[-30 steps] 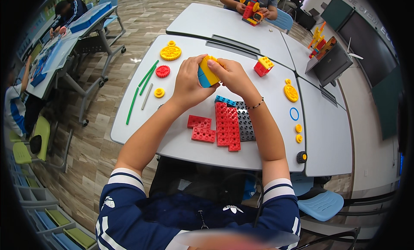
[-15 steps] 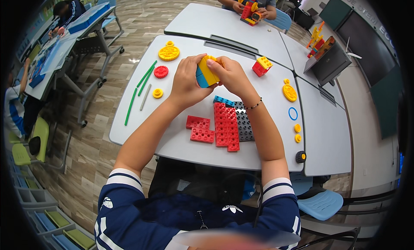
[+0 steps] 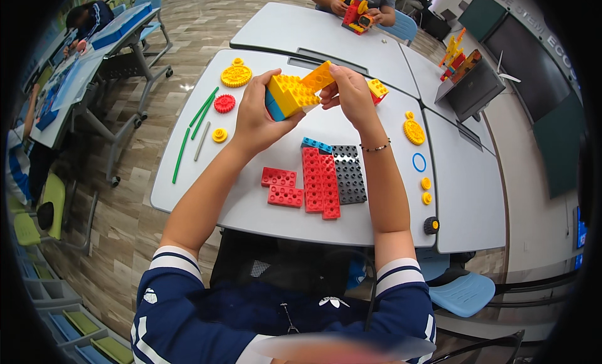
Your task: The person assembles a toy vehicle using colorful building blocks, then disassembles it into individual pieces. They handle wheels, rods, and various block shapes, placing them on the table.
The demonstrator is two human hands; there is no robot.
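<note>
My left hand (image 3: 254, 116) grips a block of stacked building bricks (image 3: 285, 94), yellow with studs on top and blue at its lower left. Between the fingers of my right hand (image 3: 352, 99) is a flat yellow studless-looking piece (image 3: 320, 76), tilted up at the block's far right corner. Whether that piece still touches the block I cannot tell. Below my hands lie long red bricks (image 3: 321, 182), a black studded plate (image 3: 350, 176), a small blue brick (image 3: 317, 144) and two shorter red bricks (image 3: 285, 196). A red and yellow cube (image 3: 377, 89) is partly behind my right hand.
At left lie a yellow gear (image 3: 236, 76), red gear (image 3: 224, 103), green rods (image 3: 180, 155) and grey rod (image 3: 202, 142). At right are another yellow gear (image 3: 414, 132), blue ring (image 3: 419, 162) and small wheel (image 3: 431, 226). Across the table a person holds a brick model (image 3: 357, 16).
My hands were together around the block. Now my right hand has moved away to the right with the flat yellow piece, and the block's studded top shows. The view has shifted slightly.
</note>
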